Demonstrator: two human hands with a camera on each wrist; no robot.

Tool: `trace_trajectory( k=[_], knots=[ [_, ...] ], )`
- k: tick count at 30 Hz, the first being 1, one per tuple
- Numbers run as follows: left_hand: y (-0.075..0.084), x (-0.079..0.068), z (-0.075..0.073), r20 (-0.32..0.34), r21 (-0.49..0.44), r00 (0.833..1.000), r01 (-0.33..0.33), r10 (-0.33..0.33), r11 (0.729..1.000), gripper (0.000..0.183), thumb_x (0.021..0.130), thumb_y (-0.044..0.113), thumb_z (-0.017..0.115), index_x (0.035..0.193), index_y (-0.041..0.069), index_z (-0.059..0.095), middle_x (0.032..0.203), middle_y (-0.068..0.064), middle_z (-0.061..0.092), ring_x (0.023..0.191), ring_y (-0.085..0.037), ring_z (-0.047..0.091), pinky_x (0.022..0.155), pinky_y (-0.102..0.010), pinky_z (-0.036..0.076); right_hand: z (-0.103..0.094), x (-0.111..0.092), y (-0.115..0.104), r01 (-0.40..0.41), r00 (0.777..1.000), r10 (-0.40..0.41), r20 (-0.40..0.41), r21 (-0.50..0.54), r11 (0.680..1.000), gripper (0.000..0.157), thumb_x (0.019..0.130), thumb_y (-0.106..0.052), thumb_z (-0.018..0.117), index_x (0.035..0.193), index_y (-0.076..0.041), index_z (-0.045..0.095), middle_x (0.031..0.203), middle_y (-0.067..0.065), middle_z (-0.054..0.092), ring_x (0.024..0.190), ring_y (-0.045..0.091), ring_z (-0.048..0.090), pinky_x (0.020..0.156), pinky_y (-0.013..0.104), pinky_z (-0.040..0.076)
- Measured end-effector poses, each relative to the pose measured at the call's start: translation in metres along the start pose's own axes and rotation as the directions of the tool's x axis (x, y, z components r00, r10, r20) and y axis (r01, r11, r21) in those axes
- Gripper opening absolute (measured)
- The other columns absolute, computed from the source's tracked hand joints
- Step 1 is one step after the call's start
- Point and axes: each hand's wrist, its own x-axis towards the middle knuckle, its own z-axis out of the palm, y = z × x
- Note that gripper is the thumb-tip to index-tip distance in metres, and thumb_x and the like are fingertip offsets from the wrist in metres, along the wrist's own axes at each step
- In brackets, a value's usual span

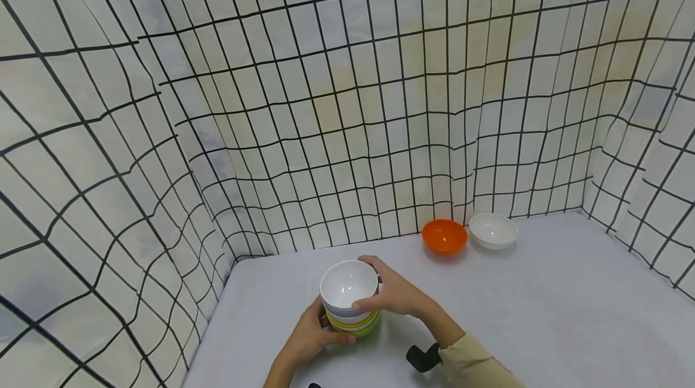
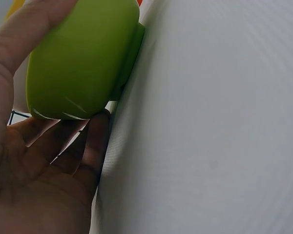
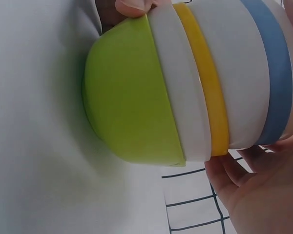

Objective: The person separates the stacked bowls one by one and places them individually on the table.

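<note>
A nested stack of bowls stands upright on the white table in front of me. Its lowest bowl is green (image 3: 129, 97); above it come a white one, a yellow bowl (image 3: 207, 83), another white one, a blue bowl (image 3: 277, 73), and a white bowl (image 1: 347, 285) on top, its hollow facing up. My left hand (image 1: 315, 335) holds the stack low from the left, thumb across the green bowl's side and fingers round behind. From the right, my right hand (image 1: 399, 294) grips the top white bowl, thumb in front and fingers at the far side.
An orange bowl (image 1: 444, 236) and a separate white bowl (image 1: 493, 231) sit side by side at the table's back edge, right of the stack. White cloth walls with a black grid (image 1: 347, 98) rise behind and at both sides. A black object (image 1: 423, 358) shows by the right sleeve.
</note>
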Motion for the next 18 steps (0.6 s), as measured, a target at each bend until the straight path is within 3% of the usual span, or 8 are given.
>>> trace_trajectory(
  k=[7, 18],
  knots=[
    [0.0007, -0.0006, 0.0001, -0.003, 0.006, 1.000, -0.001, 0.001, 1.000, 0.103, 0.068, 0.024, 0.097, 0.153, 0.011, 0.039, 0.145, -0.013, 0.058, 0.130, -0.032, 0.061, 0.112, -0.049, 0.051, 0.0053, 0.0016, 0.0009, 0.024, 1.000, -0.024, 0.002, 0.027, 0.999, 0.108, 0.075, -0.046, 0.089, 0.159, -0.017, 0.026, 0.149, 0.010, 0.052, 0.131, 0.028, 0.054, 0.110, 0.057, 0.051],
    [0.0013, -0.0009, 0.0002, -0.002, -0.004, 1.000, 0.000, 0.000, 1.000, 0.104, 0.069, 0.023, 0.096, 0.154, 0.012, 0.038, 0.146, -0.014, 0.057, 0.131, -0.032, 0.061, 0.112, -0.048, 0.051, 0.0095, 0.0027, 0.0018, 0.035, 0.999, -0.035, -0.028, 0.007, 0.999, 0.109, 0.074, -0.048, 0.089, 0.159, -0.018, 0.028, 0.147, 0.009, 0.054, 0.129, 0.027, 0.056, 0.108, 0.055, 0.053]
  ],
)
